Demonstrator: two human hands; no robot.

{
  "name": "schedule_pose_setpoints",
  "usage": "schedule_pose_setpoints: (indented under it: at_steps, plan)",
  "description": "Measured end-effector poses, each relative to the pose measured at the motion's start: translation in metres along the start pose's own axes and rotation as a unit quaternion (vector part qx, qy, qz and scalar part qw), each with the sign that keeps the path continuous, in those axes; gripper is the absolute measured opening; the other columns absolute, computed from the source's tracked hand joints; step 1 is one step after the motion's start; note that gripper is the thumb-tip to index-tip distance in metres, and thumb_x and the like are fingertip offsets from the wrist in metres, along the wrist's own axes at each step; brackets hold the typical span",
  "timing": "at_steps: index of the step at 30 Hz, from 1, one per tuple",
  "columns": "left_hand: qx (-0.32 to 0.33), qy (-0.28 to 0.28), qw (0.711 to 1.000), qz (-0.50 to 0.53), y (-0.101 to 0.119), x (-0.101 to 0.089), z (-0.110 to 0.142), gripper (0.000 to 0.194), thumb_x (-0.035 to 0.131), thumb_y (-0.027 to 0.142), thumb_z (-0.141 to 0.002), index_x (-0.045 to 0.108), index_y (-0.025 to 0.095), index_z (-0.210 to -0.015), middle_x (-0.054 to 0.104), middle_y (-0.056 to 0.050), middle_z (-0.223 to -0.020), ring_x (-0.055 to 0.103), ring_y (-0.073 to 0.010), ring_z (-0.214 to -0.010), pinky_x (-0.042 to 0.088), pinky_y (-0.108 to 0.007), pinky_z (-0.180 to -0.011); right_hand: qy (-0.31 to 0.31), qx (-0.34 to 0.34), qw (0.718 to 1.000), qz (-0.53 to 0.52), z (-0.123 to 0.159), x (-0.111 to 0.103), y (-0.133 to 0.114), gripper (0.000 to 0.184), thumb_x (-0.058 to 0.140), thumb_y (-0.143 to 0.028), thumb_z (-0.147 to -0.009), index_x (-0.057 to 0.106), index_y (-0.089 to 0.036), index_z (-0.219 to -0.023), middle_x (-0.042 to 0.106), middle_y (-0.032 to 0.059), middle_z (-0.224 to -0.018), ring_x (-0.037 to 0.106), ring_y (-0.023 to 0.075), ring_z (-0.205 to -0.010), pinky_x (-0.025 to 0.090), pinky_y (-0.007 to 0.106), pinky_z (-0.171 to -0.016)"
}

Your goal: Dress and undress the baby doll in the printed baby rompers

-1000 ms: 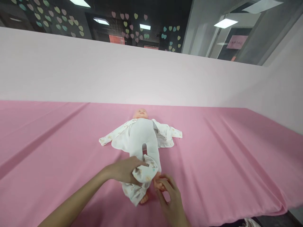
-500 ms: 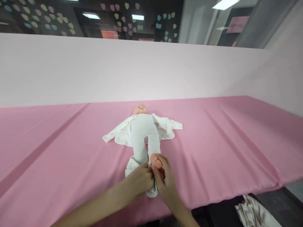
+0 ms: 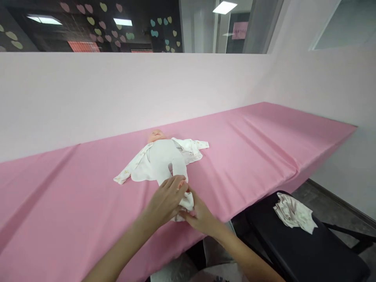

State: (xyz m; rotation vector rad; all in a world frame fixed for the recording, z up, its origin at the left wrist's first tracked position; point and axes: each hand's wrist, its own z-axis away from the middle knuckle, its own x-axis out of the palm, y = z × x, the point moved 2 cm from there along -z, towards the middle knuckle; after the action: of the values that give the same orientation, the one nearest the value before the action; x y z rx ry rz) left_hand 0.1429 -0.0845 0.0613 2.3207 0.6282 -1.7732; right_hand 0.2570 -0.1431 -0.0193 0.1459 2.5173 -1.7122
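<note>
A baby doll [image 3: 165, 154] lies on its back, head away from me, its body and legs white. A small white patterned jacket [image 3: 129, 168] is spread open under it with the sleeves out to both sides. My left hand [image 3: 170, 197] is closed over the doll's foot end, fingers curled on bunched white baby pants [image 3: 187, 201]. From the right, my right hand [image 3: 199, 213] grips the same cloth, thumb and fingers around it. A bit of the doll's foot [image 3: 182, 183] shows between the hands; the rest is hidden.
A pink cloth [image 3: 249, 156] covers the table, with its front edge close to my arms. Behind it stands a white wall [image 3: 117, 90] below a window. At right front, a black chair [image 3: 308, 250] holds a crumpled light cloth [image 3: 295, 213].
My view has turned to the right, bringing more of the chair into sight. The left hand has moved up over the doll's foot, and white cloth now bunches around it between both hands.
</note>
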Motion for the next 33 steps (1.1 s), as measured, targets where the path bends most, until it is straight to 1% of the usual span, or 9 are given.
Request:
schedule_pose_setpoints:
  at_steps: [3, 7, 14, 17, 20, 22, 24, 29, 33]
  plan:
    - [-0.050, -0.081, 0.994, 0.060, -0.005, 0.001, 0.001, 0.030, 0.047, 0.005, -0.072, 0.047, 0.017, -0.099, 0.059, -0.005, -0.095, 0.058, -0.0176, -0.080, 0.042, -0.027, -0.061, 0.055, -0.001, 0.996, 0.070, -0.002, 0.004, 0.005, 0.058, 0.047, -0.007, -0.078, 0.035, -0.023, -0.132, 0.051, 0.0060, -0.129, 0.049, 0.0203, -0.116, 0.040, 0.038, -0.097]
    - [-0.095, -0.151, 0.975, 0.131, -0.013, 0.003, -0.002, 0.026, 0.045, 0.005, -0.072, 0.049, 0.018, -0.095, 0.063, -0.003, -0.087, 0.060, -0.0180, -0.078, 0.040, -0.026, -0.058, 0.042, 0.014, 0.992, 0.121, -0.007, -0.002, 0.006, 0.045, 0.044, -0.008, -0.079, 0.047, -0.022, -0.121, 0.062, 0.0046, -0.111, 0.059, 0.0195, -0.097, 0.047, 0.034, -0.083]
    - [-0.138, -0.108, 0.929, 0.327, -0.032, 0.013, -0.007, 0.039, 0.045, 0.016, -0.075, 0.047, 0.025, -0.113, 0.065, 0.002, -0.087, 0.059, -0.0170, -0.073, 0.040, -0.027, -0.063, 0.080, 0.067, 0.991, 0.087, -0.013, -0.009, 0.016, 0.037, 0.056, -0.018, -0.076, 0.054, -0.018, -0.112, 0.063, 0.0062, -0.105, 0.059, 0.0210, -0.095, 0.048, 0.034, -0.081]
    - [-0.159, -0.109, 0.886, 0.421, -0.042, 0.023, -0.009, 0.046, 0.051, 0.019, -0.074, 0.043, 0.027, -0.119, 0.064, 0.003, -0.084, 0.059, -0.0169, -0.076, 0.043, -0.027, -0.067, 0.059, 0.087, 0.994, 0.027, -0.015, -0.012, 0.018, 0.047, 0.058, -0.017, -0.073, 0.049, -0.019, -0.119, 0.061, 0.0067, -0.110, 0.058, 0.0205, -0.097, 0.049, 0.034, -0.082]
    - [-0.173, -0.121, 0.822, 0.529, -0.050, 0.038, -0.012, 0.048, 0.057, 0.022, -0.072, 0.044, 0.025, -0.119, 0.063, 0.001, -0.094, 0.059, -0.0178, -0.087, 0.046, -0.028, -0.075, 0.039, 0.113, 0.991, -0.065, -0.016, -0.018, 0.017, 0.054, 0.062, -0.017, -0.069, 0.047, -0.019, -0.121, 0.059, 0.0073, -0.115, 0.058, 0.0205, -0.100, 0.049, 0.034, -0.083]
    - [-0.179, -0.124, 0.785, 0.580, -0.053, 0.046, -0.014, 0.047, 0.058, 0.024, -0.072, 0.046, 0.022, -0.117, 0.061, -0.001, -0.102, 0.057, -0.0186, -0.095, 0.046, -0.029, -0.081, 0.028, 0.151, 0.979, -0.133, -0.017, -0.021, 0.018, 0.056, 0.063, -0.015, -0.067, 0.047, -0.020, -0.120, 0.059, 0.0068, -0.115, 0.057, 0.0209, -0.102, 0.048, 0.035, -0.086]
    - [-0.174, -0.131, 0.771, 0.598, -0.055, 0.049, -0.015, 0.046, 0.059, 0.024, -0.072, 0.047, 0.022, -0.116, 0.059, -0.002, -0.106, 0.056, -0.0188, -0.100, 0.046, -0.029, -0.085, 0.027, 0.200, 0.959, -0.199, -0.017, -0.022, 0.022, 0.058, 0.063, -0.012, -0.063, 0.048, -0.022, -0.119, 0.059, 0.0059, -0.116, 0.056, 0.0215, -0.106, 0.046, 0.035, -0.089]
    - [-0.132, -0.171, 0.813, 0.540, -0.052, 0.040, -0.012, 0.052, 0.058, 0.022, -0.075, 0.042, 0.026, -0.124, 0.059, -0.001, -0.112, 0.056, -0.0192, -0.102, 0.047, -0.030, -0.085, 0.058, 0.273, 0.926, -0.254, -0.017, -0.014, 0.033, 0.074, 0.058, -0.006, -0.056, 0.040, -0.023, -0.125, 0.056, 0.0051, -0.120, 0.056, 0.0210, -0.107, 0.046, 0.035, -0.091]
    - [-0.029, -0.181, 0.895, 0.408, -0.041, 0.026, -0.011, 0.061, 0.054, 0.015, -0.074, 0.036, 0.029, -0.131, 0.057, -0.002, -0.117, 0.054, -0.0198, -0.105, 0.045, -0.030, -0.087, 0.066, 0.261, 0.940, -0.210, -0.019, -0.008, 0.037, 0.071, 0.062, -0.014, -0.063, 0.035, -0.022, -0.129, 0.057, 0.0063, -0.118, 0.056, 0.0216, -0.106, 0.046, 0.037, -0.091]
